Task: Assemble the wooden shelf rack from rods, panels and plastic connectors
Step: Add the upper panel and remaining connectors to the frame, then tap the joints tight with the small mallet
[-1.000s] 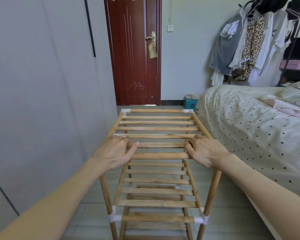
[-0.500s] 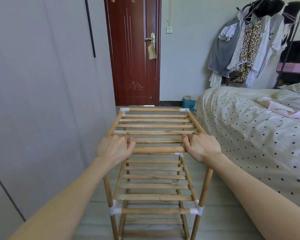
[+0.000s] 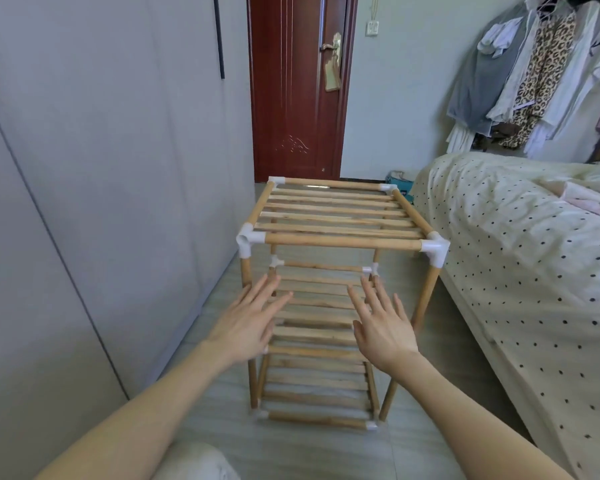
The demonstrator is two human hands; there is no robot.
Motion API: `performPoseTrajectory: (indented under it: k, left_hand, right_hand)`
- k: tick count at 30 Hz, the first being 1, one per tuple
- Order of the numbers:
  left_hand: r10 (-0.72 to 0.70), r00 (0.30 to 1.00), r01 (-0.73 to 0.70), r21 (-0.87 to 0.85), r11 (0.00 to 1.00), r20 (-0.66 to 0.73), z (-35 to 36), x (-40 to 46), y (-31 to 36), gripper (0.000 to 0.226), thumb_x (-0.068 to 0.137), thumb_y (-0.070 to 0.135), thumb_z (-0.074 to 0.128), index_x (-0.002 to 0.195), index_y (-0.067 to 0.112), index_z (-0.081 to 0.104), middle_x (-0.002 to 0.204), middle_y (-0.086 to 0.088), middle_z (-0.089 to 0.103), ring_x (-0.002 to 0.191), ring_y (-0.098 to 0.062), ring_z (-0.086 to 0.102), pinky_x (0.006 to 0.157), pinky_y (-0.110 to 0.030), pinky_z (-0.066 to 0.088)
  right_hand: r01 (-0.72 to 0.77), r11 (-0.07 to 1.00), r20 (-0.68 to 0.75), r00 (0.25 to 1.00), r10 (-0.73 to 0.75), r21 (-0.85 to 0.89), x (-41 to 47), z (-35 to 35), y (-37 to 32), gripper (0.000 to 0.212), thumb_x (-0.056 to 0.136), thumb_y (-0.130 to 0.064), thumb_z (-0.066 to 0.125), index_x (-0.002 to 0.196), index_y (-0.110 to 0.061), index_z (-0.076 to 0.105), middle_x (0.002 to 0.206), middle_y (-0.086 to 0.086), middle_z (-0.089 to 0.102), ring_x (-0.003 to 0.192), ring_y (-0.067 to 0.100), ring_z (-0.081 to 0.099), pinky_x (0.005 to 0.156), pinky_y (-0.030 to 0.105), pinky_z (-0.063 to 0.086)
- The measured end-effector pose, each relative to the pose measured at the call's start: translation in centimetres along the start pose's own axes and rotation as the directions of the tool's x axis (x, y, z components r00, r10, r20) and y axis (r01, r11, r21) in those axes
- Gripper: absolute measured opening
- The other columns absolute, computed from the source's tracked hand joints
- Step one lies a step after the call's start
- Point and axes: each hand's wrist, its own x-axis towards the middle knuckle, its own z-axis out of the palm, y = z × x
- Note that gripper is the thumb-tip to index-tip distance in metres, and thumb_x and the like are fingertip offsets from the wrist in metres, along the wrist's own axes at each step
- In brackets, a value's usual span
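A gray wall [image 3: 101,168] is on the left and a dotted bed [image 3: 534,271] on the right. The rack [image 3: 340,241] stands upright on the floor [image 3: 291,452] between them, its three slat shelves joined by white corners [image 3: 434,250]. The left hand [image 3: 252,323] and right hand [image 3: 383,327] hang flat in front of it, fingers straight and spread, holding nothing.

Pale tiled floor [image 3: 437,368] — the wooden shelf rack [image 3: 340,237] stands upright on it, between the grey wardrobe [image 3: 101,202] and the polka-dot bed [image 3: 534,271].
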Motion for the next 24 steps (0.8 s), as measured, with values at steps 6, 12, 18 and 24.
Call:
performPoseTrajectory:
  k: [6,12,18,24]
  left_hand:
    - [-0.181,0.953,0.223,-0.16,0.962,0.244,5.4,-6.2,-3.0,0.045,0.096,0.016,0.038,0.141,0.021,0.037,0.145,0.001,0.037,0.128,-0.017,0.04,0.099,-0.027,0.035]
    - [-0.276,0.866,0.382,-0.196,0.903,0.417,15.4,-12.5,-5.6,0.047,0.097,0.014,0.035,0.144,0.019,0.033,0.152,-0.002,0.028,0.136,-0.016,0.031,0.108,-0.026,0.028]
    - [-0.296,0.747,0.443,-0.113,0.89,0.596,25.1,-15.4,-7.8,0.064,0.093,0.0,0.032,0.15,0.021,0.014,0.157,-0.006,0.016,0.143,-0.021,0.018,0.113,-0.033,0.022]
    - [-0.31,0.776,0.343,0.045,0.938,0.55,30.9,-15.6,-7.2,0.058,0.081,-0.007,0.039,0.138,0.005,0.043,0.143,-0.024,0.038,0.128,-0.035,0.045,0.097,-0.039,0.043]
  right_hand:
    - [0.089,0.991,0.35,0.929,-0.12,0.103,-0.5,4.6,-5.0,0.056,0.1,-0.033,0.028,0.15,-0.024,0.006,0.159,0.003,0.001,0.145,0.022,0.003,0.116,0.047,0.003]
    - [0.18,0.983,0.366,0.912,-0.183,0.042,1.9,11.8,-9.6,0.058,0.099,-0.044,0.024,0.15,-0.029,0.003,0.159,0.001,0.0,0.146,0.023,-0.001,0.112,0.055,-0.007]
    - [0.132,0.989,0.161,0.977,-0.141,0.067,5.3,16.5,-10.8,0.059,0.095,-0.05,0.038,0.143,-0.017,0.034,0.152,0.01,0.03,0.141,0.028,0.027,0.115,0.051,0.018]
    - [0.166,0.985,-0.129,0.979,-0.16,0.039,5.3,18.6,-11.1,0.044,0.091,-0.04,0.05,0.116,-0.006,0.062,0.128,0.011,0.059,0.12,0.032,0.055,0.096,0.049,0.045]
